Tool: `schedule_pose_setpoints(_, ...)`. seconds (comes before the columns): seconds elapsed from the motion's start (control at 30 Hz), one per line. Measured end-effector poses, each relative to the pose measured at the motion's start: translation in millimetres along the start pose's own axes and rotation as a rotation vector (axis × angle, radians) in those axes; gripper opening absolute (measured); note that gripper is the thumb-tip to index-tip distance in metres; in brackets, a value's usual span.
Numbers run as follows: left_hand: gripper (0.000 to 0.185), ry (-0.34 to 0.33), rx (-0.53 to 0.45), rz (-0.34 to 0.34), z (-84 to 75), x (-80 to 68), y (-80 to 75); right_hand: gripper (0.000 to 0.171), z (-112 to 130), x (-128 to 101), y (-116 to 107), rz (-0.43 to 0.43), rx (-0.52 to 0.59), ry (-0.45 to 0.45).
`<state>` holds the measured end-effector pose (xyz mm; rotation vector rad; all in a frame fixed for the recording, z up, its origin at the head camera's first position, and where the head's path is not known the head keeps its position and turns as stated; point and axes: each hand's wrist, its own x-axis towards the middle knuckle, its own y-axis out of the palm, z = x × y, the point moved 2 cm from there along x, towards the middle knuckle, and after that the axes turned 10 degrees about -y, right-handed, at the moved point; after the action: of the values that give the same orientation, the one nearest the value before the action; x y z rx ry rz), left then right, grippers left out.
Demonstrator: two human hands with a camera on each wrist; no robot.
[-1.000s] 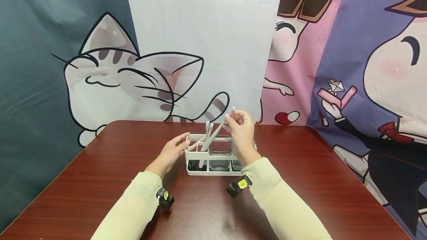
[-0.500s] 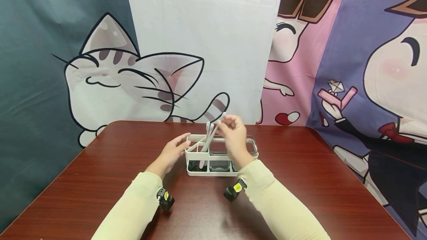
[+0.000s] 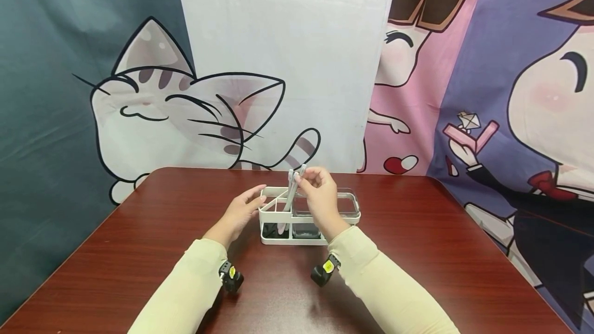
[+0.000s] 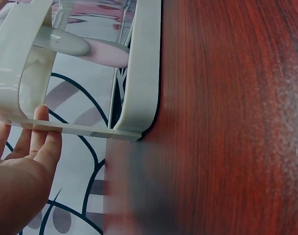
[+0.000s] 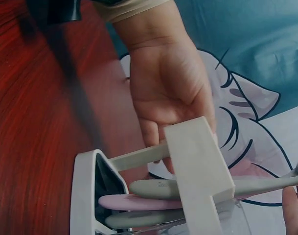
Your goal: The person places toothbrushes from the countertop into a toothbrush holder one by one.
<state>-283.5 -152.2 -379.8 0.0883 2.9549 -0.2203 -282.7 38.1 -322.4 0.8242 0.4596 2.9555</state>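
Note:
My right hand (image 3: 319,189) pinches a grey toothbrush (image 5: 266,185) near its bristle end. Its handle slants down into a compartment of the white toothbrush rack (image 3: 274,217). A pink toothbrush (image 5: 139,202) and a second grey one stand in that same rack; in the head view their heads bunch beside the held brush. At the rack's left end my left hand (image 3: 238,215) rests with extended fingers. In the left wrist view its fingertips (image 4: 41,113) lie against a thin post of the rack. The right hand hides part of the rack's right side.
Clear square cups (image 3: 305,230) sit in the rack's middle and right sections. The rack stands on a reddish-brown table (image 3: 185,205), set back from its front edge. Behind the table hangs a printed cartoon cloth (image 3: 287,40).
My right hand has moved left and slightly down with the grey toothbrush, which now stands more upright beside the other brushes. The left hand keeps its place at the rack.

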Motion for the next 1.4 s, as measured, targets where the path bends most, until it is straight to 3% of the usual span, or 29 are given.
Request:
schedule_pose_setpoints(0.77, 0.049, 0.002, 0.01, -0.02, 1.2, 0.7, 0.4, 0.018, -11, -11, 0, 0.068, -0.182, -0.032)
schedule_pose_setpoints(1.4, 0.05, -0.004, 0.005, -0.027, 2.4, 2.0, 0.8, 0.019, -14, -14, -2, 0.072, -0.204, -0.01)
